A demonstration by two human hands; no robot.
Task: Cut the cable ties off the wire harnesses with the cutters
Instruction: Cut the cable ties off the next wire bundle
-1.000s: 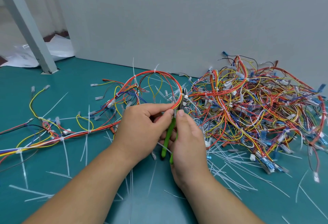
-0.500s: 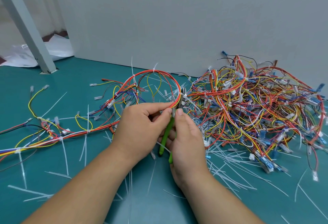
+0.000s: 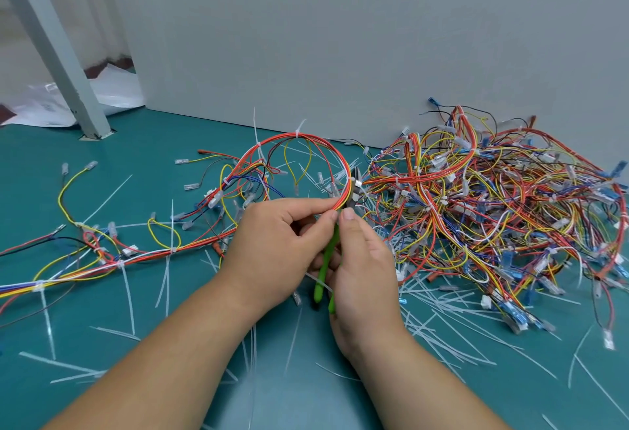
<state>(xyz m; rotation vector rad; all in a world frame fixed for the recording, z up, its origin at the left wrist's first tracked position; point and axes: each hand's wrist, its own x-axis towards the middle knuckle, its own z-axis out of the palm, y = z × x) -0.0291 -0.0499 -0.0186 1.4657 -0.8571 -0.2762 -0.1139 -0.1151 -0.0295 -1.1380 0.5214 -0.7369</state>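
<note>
My left hand (image 3: 275,245) pinches a red and yellow wire harness (image 3: 299,138) that arches up in a loop above the teal table. My right hand (image 3: 364,269) grips the green-handled cutters (image 3: 325,269). Their dark jaws (image 3: 355,179) sit at a white cable tie (image 3: 357,185) on the loop's right side. More white ties (image 3: 260,150) ring the loop at its top and left. The harness trails left across the table with further ties (image 3: 121,264) on it.
A big tangled pile of harnesses (image 3: 493,211) fills the right side against a grey wall panel (image 3: 340,38). Several cut tie strips (image 3: 442,324) litter the teal table (image 3: 136,378). A grey slanted post (image 3: 54,51) stands at far left, with white plastic sheeting (image 3: 115,92) behind it.
The cutter jaws have shifted slightly along the loop's right side; both hands stay close together and hold the same things.
</note>
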